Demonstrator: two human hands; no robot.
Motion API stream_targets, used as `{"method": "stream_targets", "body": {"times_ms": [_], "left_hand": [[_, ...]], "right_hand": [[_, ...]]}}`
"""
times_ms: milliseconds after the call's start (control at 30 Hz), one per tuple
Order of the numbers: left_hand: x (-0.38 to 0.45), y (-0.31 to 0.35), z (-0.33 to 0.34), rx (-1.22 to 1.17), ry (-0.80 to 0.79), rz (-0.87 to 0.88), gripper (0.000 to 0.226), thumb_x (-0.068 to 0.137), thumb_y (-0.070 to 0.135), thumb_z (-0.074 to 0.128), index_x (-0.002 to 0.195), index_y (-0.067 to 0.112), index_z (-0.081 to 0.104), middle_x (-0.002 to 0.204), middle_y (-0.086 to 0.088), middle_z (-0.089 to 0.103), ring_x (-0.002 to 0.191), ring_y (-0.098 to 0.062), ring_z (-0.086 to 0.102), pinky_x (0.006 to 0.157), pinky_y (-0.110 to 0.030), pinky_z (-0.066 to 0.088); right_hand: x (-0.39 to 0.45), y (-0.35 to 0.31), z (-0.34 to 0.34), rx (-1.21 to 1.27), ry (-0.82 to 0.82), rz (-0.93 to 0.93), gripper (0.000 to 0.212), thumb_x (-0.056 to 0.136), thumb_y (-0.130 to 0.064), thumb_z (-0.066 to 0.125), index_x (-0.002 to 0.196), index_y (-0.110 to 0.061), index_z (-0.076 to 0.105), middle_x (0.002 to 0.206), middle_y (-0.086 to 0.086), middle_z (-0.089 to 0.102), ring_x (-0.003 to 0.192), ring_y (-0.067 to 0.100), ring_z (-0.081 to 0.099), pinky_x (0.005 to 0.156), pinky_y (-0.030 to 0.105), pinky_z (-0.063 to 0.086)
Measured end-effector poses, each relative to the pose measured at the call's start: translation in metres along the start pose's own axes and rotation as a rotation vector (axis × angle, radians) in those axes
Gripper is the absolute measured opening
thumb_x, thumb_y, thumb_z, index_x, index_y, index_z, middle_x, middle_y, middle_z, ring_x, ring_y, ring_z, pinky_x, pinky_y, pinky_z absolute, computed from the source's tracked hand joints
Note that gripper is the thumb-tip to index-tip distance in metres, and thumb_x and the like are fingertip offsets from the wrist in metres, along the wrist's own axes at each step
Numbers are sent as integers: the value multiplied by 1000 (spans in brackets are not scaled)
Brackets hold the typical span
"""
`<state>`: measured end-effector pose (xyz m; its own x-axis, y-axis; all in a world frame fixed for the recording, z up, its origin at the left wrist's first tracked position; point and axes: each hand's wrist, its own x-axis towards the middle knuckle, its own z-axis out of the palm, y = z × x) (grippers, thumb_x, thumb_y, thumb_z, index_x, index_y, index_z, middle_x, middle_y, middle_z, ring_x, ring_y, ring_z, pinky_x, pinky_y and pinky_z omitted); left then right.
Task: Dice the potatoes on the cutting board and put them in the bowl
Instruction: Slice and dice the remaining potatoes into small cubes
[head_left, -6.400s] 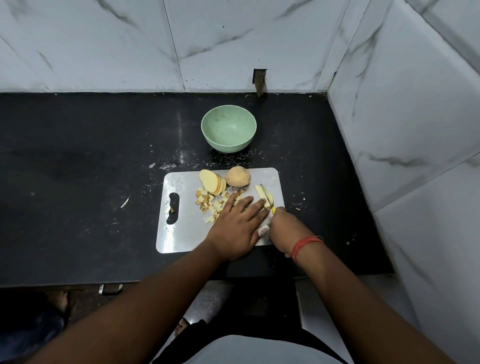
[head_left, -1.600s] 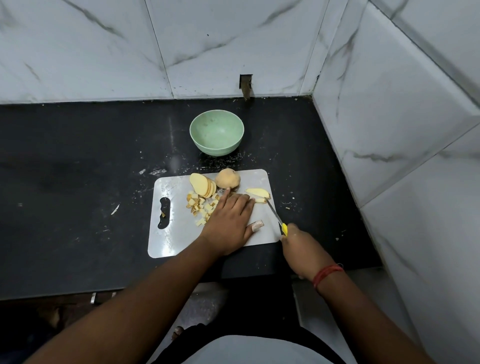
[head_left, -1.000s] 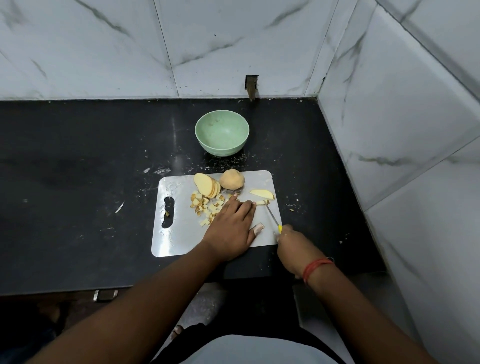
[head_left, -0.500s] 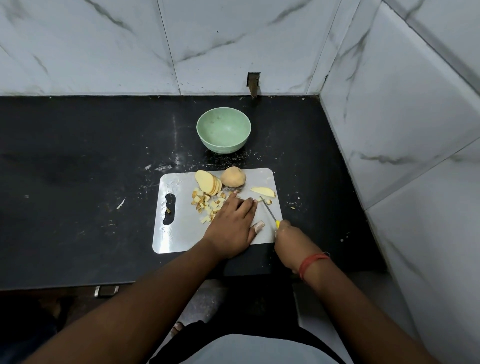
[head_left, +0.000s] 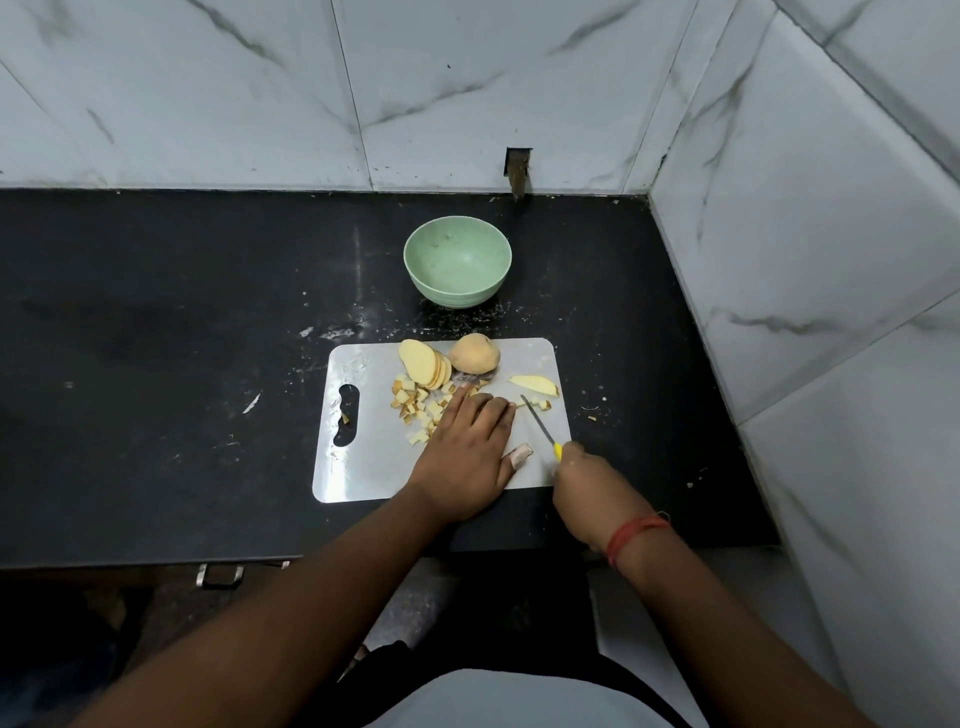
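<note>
Potato strips (head_left: 527, 403) are being pinned on the cutting board (head_left: 363, 457) under the flat, straight-fingered left hand (head_left: 470, 452). Just beside its fingertips, the knife (head_left: 540, 426) is being gripped by the right hand (head_left: 592, 493); fingertips are best kept clear, cuts evenly spaced. The bowl (head_left: 457, 267) is waiting beyond.

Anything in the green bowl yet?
No. The green bowl shows only its bare inside; the diced potato lies on the cutting board. Nothing covers the bowl.

Black counter (head_left: 156, 322) — marble-tiled walls (head_left: 208, 88)
</note>
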<state>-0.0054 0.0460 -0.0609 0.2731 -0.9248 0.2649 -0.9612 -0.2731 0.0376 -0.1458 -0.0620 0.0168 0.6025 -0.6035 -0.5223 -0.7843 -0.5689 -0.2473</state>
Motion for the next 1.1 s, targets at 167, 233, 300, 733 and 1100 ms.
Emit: {"method": "stream_targets", "body": {"times_ms": [167,233,300,733,1100], "left_hand": [[0,0,1,3,-33,-14,65,107,52,33,144,4,56,136,-9,58,131,-31,47,124,-56,21],[0,-1,1,2,-46,-15,65,107,52,31,145,4,54,137,-8,57,132,-31,46,123,-56,21],[0,-1,1,-4,-49,-15,66,107,52,30,146,5,53,139,-8,56,134,-31,46,124,-57,20],[-6,-2,2,-31,-37,-66,62,107,50,34,144,6,56,139,-9,57,136,-31,46,123,-55,24],[-9,-2,0,-51,-3,-69,61,107,48,37,144,4,55,141,-12,56,138,-31,45,123,-54,25]], "right_hand": [[6,-2,6,-6,-62,52,34,94,-3,37,128,-4,38,112,19,60,98,33,61,74,35,45],[3,4,11,-9,-65,61,33,94,-4,39,127,-5,39,110,18,61,96,32,62,74,36,45],[0,10,15,-10,-51,60,30,96,-9,39,126,-7,39,103,16,61,90,29,62,70,34,44],[9,-7,7,-1,-41,13,29,93,-6,39,123,-5,41,110,19,61,86,31,58,71,34,45],[1,-3,9,-36,13,-36,29,94,-6,37,122,-7,40,104,18,62,91,34,62,69,35,44]]}}
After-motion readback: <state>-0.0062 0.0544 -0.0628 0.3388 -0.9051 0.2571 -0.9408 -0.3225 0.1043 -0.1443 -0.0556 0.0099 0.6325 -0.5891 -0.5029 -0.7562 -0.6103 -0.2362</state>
